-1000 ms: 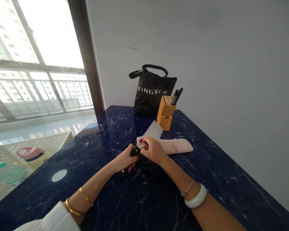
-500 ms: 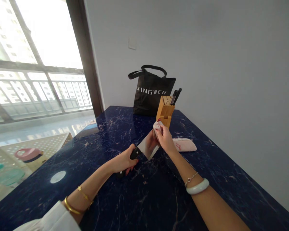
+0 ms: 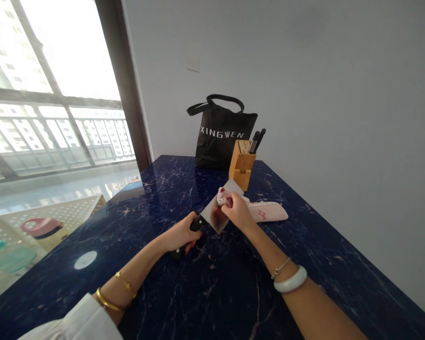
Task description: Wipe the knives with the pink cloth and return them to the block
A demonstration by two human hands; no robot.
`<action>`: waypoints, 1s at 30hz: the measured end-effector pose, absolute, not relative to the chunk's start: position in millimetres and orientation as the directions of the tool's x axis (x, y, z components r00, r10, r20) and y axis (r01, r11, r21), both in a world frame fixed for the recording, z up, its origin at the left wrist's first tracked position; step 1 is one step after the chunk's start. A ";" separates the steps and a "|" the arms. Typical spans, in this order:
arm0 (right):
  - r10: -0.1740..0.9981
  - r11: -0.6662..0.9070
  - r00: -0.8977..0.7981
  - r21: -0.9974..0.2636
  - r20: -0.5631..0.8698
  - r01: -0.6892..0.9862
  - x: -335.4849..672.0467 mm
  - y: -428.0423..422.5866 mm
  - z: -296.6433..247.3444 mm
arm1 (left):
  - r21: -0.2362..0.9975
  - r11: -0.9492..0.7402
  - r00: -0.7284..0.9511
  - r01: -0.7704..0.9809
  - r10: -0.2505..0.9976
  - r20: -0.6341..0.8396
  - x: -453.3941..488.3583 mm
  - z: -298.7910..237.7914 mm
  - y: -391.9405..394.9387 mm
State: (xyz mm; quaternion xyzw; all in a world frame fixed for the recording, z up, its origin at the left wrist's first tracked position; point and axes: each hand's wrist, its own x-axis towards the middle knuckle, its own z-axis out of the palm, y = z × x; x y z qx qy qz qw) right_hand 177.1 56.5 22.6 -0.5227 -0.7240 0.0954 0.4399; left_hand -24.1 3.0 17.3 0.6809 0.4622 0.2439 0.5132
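Note:
My left hand (image 3: pixel 182 233) is closed round the black handle of a cleaver (image 3: pixel 210 213), whose broad shiny blade points away and to the right over the table. In my right hand (image 3: pixel 238 212) a white-and-pink cloth (image 3: pixel 222 197) is pinched against the upper face of the blade. The fingers hide part of the blade's middle. On the table just right of this hand lies a folded pink cloth (image 3: pixel 269 212) with a red pattern. Behind the blade tip stands a wooden knife block (image 3: pixel 241 163) with black-handled tools (image 3: pixel 258 140) in its slots.
A black tote bag (image 3: pixel 217 141) lettered XINGWEN stands at the back of the dark blue marbled table (image 3: pixel 212 293). A white disc (image 3: pixel 85 259) sits at the left. Beyond the left edge is a perforated cream basket (image 3: pixel 81 215) with bottles; a grey wall (image 3: pixel 340 118) borders the right.
My right hand has drawn the cloth back along the blade from its far end toward the handle, baring the tip. The left hand keeps its hold on the cleaver, almost unmoved.

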 end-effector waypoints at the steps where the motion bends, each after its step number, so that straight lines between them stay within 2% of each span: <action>1: 0.833 0.462 -0.108 -0.575 0.542 0.676 170.7 50.6 21.8 | 0.929 -0.049 0.453 0.368 0.882 -0.133 -24.7 15.4 4.3; 6: 0.774 0.608 -0.300 -0.524 0.557 0.597 144.7 26.3 20.9 | 0.944 -0.061 0.443 0.323 0.892 -0.094 -27.8 5.4 10.2; 9: 0.747 0.655 -0.353 -0.531 0.564 0.537 137.6 20.2 23.1 | 0.948 -0.071 0.440 0.311 0.895 -0.077 -27.7 3.7 11.2; 13: 0.759 0.639 -0.353 -0.523 0.547 0.564 138.8 22.6 25.9 | 0.948 -0.058 0.420 0.312 0.904 -0.083 -25.6 6.7 9.9; 18: 0.825 0.524 -0.302 -0.444 0.478 0.727 147.1 27.2 23.5 | 0.951 -0.052 0.428 0.304 0.900 -0.087 -25.7 8.1 9.9; 20: 0.818 0.535 -0.308 -0.446 0.486 0.718 147.9 26.1 22.2 | 0.956 -0.055 0.430 0.288 0.899 -0.078 -26.4 7.1 10.9; 25: 0.741 0.665 -0.426 -0.475 0.519 0.576 146.7 23.9 23.5 | 0.965 -0.031 0.417 0.260 0.905 -0.083 -27.3 7.5 11.5; 30: 0.803 0.581 -0.426 -0.393 0.416 0.712 159.0 31.3 21.2 | 0.971 0.027 0.426 0.238 0.896 -0.130 -26.3 15.3 8.7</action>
